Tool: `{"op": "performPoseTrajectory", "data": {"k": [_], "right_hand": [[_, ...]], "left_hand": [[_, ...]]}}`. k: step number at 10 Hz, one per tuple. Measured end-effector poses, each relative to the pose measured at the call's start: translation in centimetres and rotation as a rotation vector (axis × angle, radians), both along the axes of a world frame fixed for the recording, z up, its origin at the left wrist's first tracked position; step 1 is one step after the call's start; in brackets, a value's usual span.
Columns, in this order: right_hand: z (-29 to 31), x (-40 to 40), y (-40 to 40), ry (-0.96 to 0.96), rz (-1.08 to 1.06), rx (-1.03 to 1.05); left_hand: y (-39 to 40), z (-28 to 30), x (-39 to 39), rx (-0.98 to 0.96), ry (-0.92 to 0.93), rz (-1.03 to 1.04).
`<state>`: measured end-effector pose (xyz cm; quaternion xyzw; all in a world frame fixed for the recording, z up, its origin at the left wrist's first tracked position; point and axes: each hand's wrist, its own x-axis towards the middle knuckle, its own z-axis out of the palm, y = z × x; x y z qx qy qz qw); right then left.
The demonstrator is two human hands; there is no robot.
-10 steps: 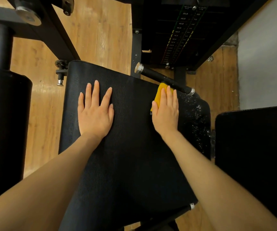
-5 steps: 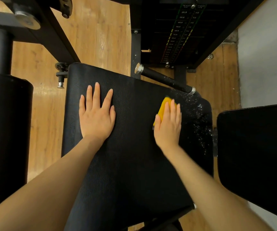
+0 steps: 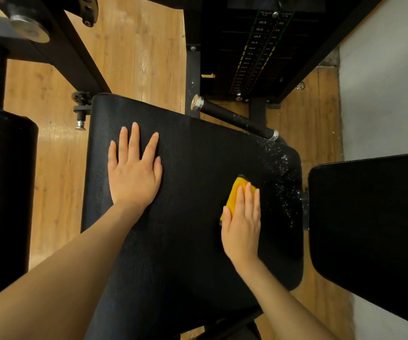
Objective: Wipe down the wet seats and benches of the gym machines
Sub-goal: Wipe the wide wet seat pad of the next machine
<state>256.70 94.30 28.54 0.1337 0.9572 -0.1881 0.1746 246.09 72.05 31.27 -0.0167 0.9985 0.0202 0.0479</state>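
Far left of frame: black padded roller (image 3: 1,197) on a dark post, over wood plank floor (image 3: 134,50).
Centre: black textured seat (image 3: 185,253). Left hand (image 3: 134,175) lies flat on it, fingers spread, gripping nothing.
Centre right: right hand (image 3: 243,222), palm flat, fingers straight, pressing a yellow sponge (image 3: 235,192) onto the seat.
Right edge of seat: water droplets (image 3: 284,177), unwiped.
Upper centre-right: black handle bar (image 3: 235,117); weight stack (image 3: 254,52) behind.
Far right: second black pad (image 3: 375,229); grey wall (image 3: 389,82).
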Motion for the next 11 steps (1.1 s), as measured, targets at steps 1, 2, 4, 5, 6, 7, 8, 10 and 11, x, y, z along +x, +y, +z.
{"op": "performPoseTrajectory", "data": {"k": [1, 2, 4, 5, 6, 7, 8, 10, 11], "right_hand": [[-0.4, -1.5, 0.7, -0.014, 0.007, -0.005], [-1.3, -7.2, 2.1, 0.035, -0.025, 0.035], [-2.0, -14.2, 4.9, 0.050, -0.005, 0.020], [-1.6, -11.1, 4.1, 0.057, -0.027, 0.021], [-1.0, -5.2, 3.0, 0.044, -0.036, 0.032], [-0.7, 0.7, 2.2, 0.024, -0.061, -0.006], [-1.0, 1.5, 2.5, 0.016, -0.068, -0.029], [-2.7, -8.9, 5.6, 0.049, -0.115, 0.059], [-3.0, -12.8, 7.2, 0.054, -0.116, 0.048]], "left_hand": [[0.0, 0.0, 0.0, 0.014, -0.001, 0.000], [0.0, 0.0, 0.0, -0.002, 0.003, -0.004], [0.0, -0.2, 0.1, 0.001, 0.012, -0.010], [0.0, -0.2, 0.0, -0.006, 0.006, -0.004], [0.1, -0.2, 0.0, -0.005, 0.001, -0.001], [0.1, -0.1, 0.1, -0.010, 0.000, 0.001], [0.0, -0.1, 0.1, -0.010, -0.006, 0.004], [0.1, -0.1, 0.1, -0.008, 0.000, 0.001], [0.1, 0.0, 0.1, -0.004, 0.002, -0.001]]}}
